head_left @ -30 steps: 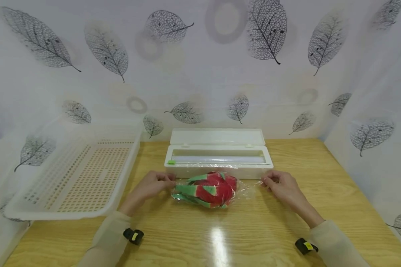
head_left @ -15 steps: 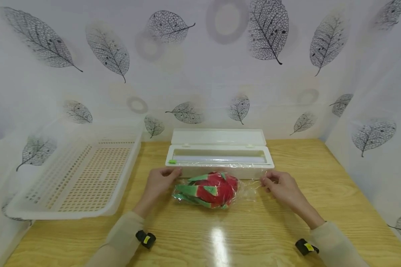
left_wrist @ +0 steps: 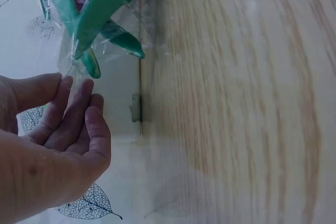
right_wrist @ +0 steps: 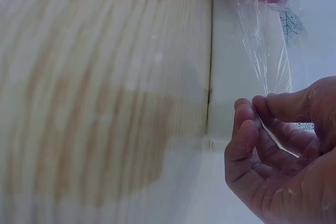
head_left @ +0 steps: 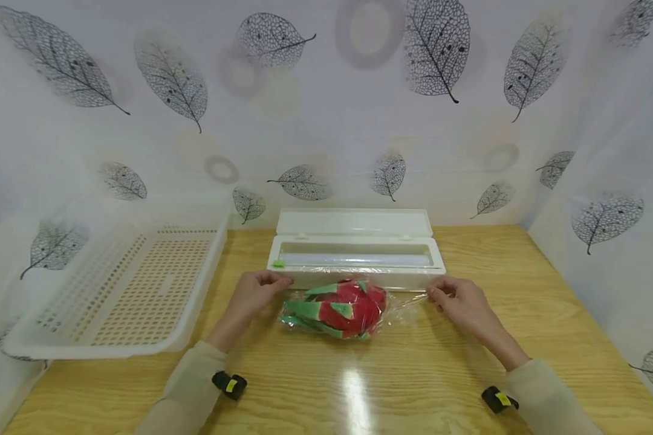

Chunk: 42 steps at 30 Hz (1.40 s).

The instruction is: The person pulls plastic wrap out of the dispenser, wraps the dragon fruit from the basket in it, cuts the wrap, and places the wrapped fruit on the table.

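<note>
A red dragon fruit (head_left: pixel 354 308) with green scales lies on the table, covered in clear plastic wrap (right_wrist: pixel 257 51). Behind it stands a white wrap dispenser box (head_left: pixel 359 280), its lid raised and a roll of film (head_left: pixel 354 260) inside. My left hand (head_left: pixel 254 296) pinches the film between thumb and index finger near the box's left front corner; the left wrist view shows this pinch just off the green scale tips (left_wrist: pixel 89 64). At the right front corner, my right hand (head_left: pixel 459 302) pinches a gathered strand of film that stretches to the fruit.
A white perforated basket (head_left: pixel 182 338) stands on the left of the wooden table (head_left: pixel 305 386). A green slider (head_left: pixel 279 264) sits at the left of the box's front edge. Leaf-patterned sheeting (head_left: pixel 326 121) hangs behind and at both sides.
My left hand has shifted up and right from the fruit's left end toward the box's front corner, then slightly back left. The right hand and the fruit have stayed nearly in place.
</note>
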Each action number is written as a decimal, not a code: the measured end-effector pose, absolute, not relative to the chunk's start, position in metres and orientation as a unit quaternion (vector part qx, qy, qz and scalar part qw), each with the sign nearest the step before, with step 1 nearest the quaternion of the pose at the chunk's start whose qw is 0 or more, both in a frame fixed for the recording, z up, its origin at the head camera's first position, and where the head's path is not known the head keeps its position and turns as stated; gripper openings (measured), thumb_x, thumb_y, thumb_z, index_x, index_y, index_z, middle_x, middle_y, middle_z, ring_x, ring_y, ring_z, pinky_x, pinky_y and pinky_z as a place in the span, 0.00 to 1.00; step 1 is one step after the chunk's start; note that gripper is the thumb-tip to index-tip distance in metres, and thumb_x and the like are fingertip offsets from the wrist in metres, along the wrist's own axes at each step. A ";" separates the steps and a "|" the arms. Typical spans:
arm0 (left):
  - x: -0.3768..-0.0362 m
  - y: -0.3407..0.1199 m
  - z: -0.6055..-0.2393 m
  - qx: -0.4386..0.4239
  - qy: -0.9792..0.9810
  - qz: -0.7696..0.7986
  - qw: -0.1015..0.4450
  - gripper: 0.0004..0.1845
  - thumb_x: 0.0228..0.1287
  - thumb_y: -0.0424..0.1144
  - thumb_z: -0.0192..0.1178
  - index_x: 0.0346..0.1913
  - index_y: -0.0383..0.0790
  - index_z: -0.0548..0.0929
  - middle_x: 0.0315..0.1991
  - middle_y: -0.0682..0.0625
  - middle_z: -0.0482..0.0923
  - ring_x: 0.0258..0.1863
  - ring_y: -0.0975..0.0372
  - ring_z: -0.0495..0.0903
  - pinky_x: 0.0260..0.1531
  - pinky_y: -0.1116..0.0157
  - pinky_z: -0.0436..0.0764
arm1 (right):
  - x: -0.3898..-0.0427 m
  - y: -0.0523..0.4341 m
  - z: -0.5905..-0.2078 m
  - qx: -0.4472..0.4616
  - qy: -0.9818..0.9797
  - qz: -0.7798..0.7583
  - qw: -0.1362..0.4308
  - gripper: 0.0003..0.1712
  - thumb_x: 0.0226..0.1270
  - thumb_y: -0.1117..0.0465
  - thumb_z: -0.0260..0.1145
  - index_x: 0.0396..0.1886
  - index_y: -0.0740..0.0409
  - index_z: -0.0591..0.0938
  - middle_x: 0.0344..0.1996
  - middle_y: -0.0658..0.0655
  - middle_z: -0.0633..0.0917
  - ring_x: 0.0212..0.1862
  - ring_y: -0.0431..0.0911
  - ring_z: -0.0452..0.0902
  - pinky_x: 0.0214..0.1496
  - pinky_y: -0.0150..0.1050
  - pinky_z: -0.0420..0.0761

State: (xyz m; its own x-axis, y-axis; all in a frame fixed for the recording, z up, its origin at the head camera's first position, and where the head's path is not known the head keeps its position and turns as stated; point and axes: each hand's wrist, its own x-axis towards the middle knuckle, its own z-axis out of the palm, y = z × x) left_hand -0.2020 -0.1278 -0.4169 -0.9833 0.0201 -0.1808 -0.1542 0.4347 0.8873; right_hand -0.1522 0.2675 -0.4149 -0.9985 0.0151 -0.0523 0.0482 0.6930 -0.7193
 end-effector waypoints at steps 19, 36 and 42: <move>-0.199 -0.140 -0.421 0.018 0.885 0.457 0.086 0.12 0.71 0.45 0.63 0.39 0.40 0.89 0.49 0.48 0.88 0.52 0.55 0.82 0.51 0.58 0.80 | -0.150 0.269 -0.406 -0.017 0.944 -0.330 0.017 0.13 0.76 0.53 0.63 0.44 0.57 0.87 0.35 0.56 0.90 0.37 0.45 0.83 0.33 0.37 0.77; -0.200 -0.135 -0.417 0.004 0.887 0.460 0.036 0.15 0.72 0.48 0.63 0.49 0.41 0.90 0.45 0.45 0.90 0.50 0.54 0.85 0.52 0.57 0.83 | -0.185 0.220 -0.340 -0.243 0.940 -0.235 -0.038 0.07 0.73 0.59 0.66 0.41 0.56 0.87 0.34 0.49 0.88 0.35 0.39 0.80 0.34 0.34 0.79; -0.201 -0.134 -0.418 0.035 0.915 0.401 0.007 0.14 0.72 0.46 0.63 0.46 0.40 0.90 0.41 0.47 0.90 0.41 0.57 0.85 0.40 0.63 0.82 | -0.204 0.205 -0.349 -0.288 0.938 -0.192 -0.011 0.05 0.71 0.60 0.68 0.40 0.56 0.87 0.34 0.50 0.89 0.35 0.39 0.80 0.36 0.34 0.81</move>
